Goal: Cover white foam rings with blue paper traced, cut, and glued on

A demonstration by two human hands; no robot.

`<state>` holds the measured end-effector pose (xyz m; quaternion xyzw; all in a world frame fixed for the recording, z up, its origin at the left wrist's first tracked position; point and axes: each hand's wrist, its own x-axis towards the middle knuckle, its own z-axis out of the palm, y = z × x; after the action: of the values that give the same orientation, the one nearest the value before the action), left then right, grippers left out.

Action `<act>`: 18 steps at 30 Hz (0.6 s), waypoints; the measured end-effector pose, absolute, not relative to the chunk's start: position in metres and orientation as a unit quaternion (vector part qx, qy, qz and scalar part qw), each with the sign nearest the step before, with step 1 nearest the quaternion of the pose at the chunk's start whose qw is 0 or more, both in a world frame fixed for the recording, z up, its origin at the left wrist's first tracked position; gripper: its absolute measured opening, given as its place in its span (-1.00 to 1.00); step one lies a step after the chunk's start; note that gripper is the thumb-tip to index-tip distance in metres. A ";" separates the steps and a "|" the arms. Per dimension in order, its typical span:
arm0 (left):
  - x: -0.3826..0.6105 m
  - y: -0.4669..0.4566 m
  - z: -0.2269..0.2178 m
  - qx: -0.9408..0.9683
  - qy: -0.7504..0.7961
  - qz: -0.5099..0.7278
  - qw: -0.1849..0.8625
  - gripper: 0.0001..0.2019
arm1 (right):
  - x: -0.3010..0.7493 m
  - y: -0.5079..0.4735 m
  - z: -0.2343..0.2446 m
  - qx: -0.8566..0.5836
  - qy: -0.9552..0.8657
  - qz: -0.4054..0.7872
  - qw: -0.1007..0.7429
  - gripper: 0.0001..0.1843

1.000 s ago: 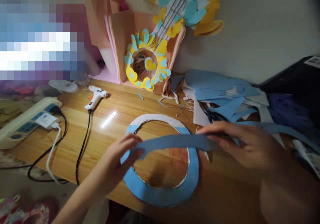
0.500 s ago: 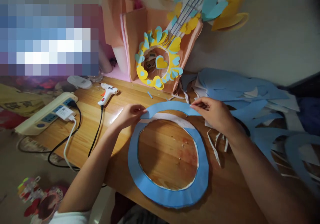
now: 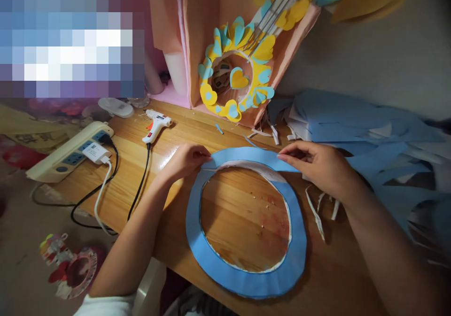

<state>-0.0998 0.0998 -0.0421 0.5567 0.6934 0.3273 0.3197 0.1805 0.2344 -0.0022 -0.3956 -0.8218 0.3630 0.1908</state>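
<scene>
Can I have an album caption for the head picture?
Left hand and right hand hold a blue strip over a ring.

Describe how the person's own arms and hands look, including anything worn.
The left hand and right hand are bare: no gloves, rings or watch in view. A white sleeve shows on the left arm; the right arm shows no sleeve.

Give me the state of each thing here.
Ring: lying flat, blue with some white near its top
Blue strip: curved, held across the ring's top
Left hand: pinching strip's left end
Right hand: pinching strip near right end
Glue gun: lying on its side
White charger: plugged into power strip
Black plug: plugged in
</scene>
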 end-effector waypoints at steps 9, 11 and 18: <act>-0.101 0.101 -0.047 0.558 0.688 0.322 0.334 -0.88 | 0.184 0.236 -0.002 -0.391 -0.827 0.361 0.180 -0.72; -0.101 0.101 -0.047 0.558 0.687 0.322 0.336 -0.87 | 0.184 0.235 -0.002 -0.390 -0.824 0.373 0.176 -0.70; -0.101 0.100 -0.044 0.563 0.683 0.318 0.339 -0.84 | 0.182 0.233 0.005 -0.385 -0.823 0.379 0.178 -0.70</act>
<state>-0.1013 0.1000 -0.0438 0.5631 0.6834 0.3182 0.3385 0.1824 0.2326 0.0047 -0.3847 -0.8229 0.3786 0.1777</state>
